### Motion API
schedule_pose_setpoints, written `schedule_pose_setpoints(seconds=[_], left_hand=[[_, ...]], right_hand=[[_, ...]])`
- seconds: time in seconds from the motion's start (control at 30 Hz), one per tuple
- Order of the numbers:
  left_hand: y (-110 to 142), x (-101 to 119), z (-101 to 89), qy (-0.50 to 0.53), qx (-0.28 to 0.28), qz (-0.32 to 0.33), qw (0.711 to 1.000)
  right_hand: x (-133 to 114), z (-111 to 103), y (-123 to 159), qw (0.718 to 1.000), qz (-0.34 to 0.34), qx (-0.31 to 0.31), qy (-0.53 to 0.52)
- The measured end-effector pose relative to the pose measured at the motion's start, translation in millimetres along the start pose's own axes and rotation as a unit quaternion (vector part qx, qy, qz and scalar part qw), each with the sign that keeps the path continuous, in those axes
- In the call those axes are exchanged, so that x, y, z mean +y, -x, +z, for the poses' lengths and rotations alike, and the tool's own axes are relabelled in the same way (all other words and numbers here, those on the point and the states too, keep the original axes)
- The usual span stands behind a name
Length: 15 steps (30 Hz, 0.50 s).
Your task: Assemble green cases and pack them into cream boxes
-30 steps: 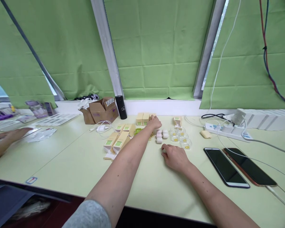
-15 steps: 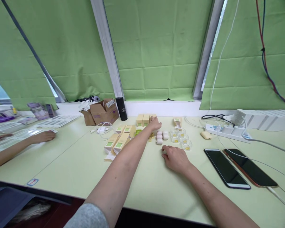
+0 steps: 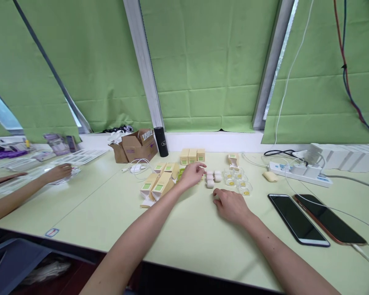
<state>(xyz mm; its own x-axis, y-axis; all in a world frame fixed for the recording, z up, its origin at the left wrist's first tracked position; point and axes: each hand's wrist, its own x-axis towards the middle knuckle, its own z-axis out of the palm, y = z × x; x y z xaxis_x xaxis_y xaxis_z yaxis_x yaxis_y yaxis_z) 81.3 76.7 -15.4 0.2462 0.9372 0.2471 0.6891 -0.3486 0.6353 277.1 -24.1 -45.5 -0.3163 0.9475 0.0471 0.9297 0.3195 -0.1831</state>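
My left hand (image 3: 194, 175) hovers over the table, its fingers loosely stretched to the right with nothing seen in them. Just behind it stand three small cream boxes (image 3: 192, 156) side by side. To its right are several small white-pink rounded pieces (image 3: 210, 180) in short rows. My right hand (image 3: 232, 205) rests on the table, fingers loosely bent and thumb apart, holding nothing visible. Beyond it lie several clear plastic cases (image 3: 230, 181) with yellow centres. Left of my left hand, several cream boxes with green labels (image 3: 162, 184) lie with flaps open. Green pieces (image 3: 181, 173) are partly hidden by that hand.
An opened cream box (image 3: 233, 161) stands at the back. To the right are a power strip (image 3: 301, 174), cables, a beige case (image 3: 269, 176) and two phones (image 3: 298, 219). A cardboard box (image 3: 138, 146) and black cylinder (image 3: 161, 141) stand back left. Another person's hands (image 3: 59, 172) work far left.
My left hand has drawn back toward me from the back boxes, and three of them now show fully. The right hand stays put. The view has shifted slightly.
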Motion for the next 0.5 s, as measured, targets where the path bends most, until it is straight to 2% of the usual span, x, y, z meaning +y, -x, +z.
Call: schedule_pose_setpoints(seconds=[0.1,0.2,0.33,0.5], left_hand=[[29,-3,-17.9,-0.119,0.049,0.008,0.992],[49,-7,-33.9,-0.213,0.066,0.006,0.975],[65,-19,-45.0,-0.246,0.086,-0.023,0.965],[70,-35,-52.2,-0.253,0.066,-0.022,0.965]], right_hand=[[0,1,0,1.0,-0.001,0.002,-0.005],[1,2,0,1.0,-0.003,0.006,-0.006],[3,4,0,1.0,-0.007,0.014,-0.005],[3,5,0,1.0,-0.004,0.016,-0.004]])
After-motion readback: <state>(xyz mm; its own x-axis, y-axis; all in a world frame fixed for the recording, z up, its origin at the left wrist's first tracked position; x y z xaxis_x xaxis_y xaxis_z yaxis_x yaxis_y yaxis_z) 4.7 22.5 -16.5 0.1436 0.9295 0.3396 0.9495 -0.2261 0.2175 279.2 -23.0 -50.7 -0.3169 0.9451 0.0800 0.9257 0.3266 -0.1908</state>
